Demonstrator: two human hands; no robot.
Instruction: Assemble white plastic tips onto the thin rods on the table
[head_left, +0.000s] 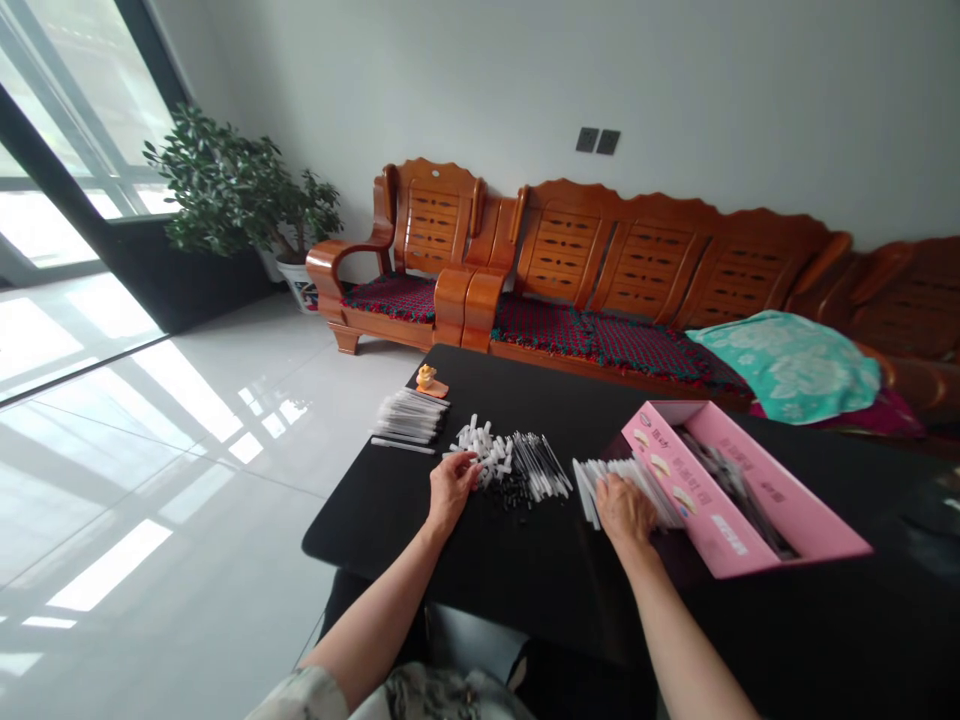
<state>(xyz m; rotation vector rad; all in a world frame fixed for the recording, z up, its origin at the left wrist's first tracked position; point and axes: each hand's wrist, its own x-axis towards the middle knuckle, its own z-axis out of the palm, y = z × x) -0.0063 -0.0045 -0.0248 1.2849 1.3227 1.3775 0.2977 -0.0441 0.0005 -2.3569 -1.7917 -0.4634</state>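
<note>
My left hand is at the near edge of a pile of small white caps. Its thumb and fingertips are pinched together, and whatever is between them is too small to make out. Small black pieces lie scattered beside that pile. Next to them is a row of thin pen refills with dark and pale parts. My right hand is over a row of white pen barrels, fingers curled down onto them. The palm hides part of that row. Farther left lies a stack of pale, slim pens.
A pink box with dark contents stands right of my right hand on the black table. A small yellow figurine sits at the far left corner. Beyond are a wooden sofa, a turquoise cloth and a potted plant.
</note>
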